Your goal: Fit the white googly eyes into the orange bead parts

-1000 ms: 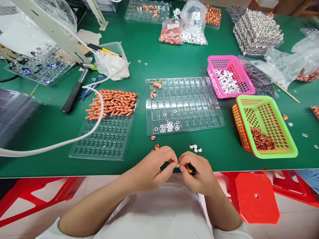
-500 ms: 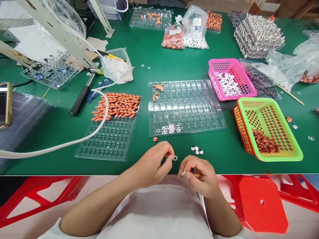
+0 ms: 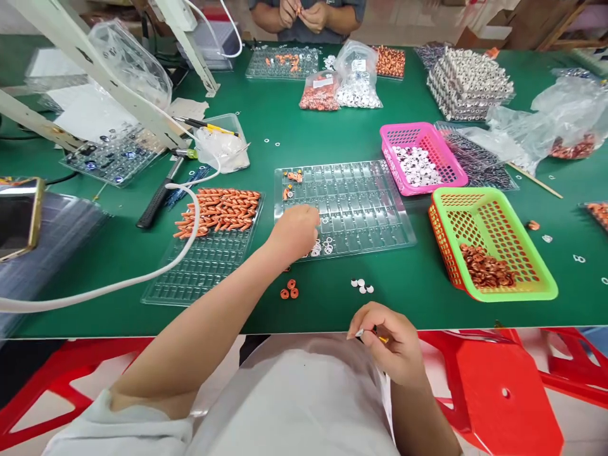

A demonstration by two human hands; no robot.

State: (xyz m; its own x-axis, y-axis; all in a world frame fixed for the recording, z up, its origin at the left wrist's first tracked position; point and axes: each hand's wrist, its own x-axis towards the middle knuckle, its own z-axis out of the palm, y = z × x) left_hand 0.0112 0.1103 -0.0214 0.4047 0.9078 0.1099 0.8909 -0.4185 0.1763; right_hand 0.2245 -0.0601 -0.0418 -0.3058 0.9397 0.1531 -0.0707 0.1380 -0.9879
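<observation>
Set around a green-topped table, brightly lit.
Flanked by red stools on a pale floor, framed at left by cream metal posts, backed by blurred brown shapes, possibly cartons.

Small part: pale at one end, golden at the other, pinched in the right hand; its middle is largely hidden, so its full shape is uncertain. White rings: thin, loosely heaped at the near left of the clear tray, partly covered by the left hand. Clear tray: flat, rows of shallow compartments.
</observation>
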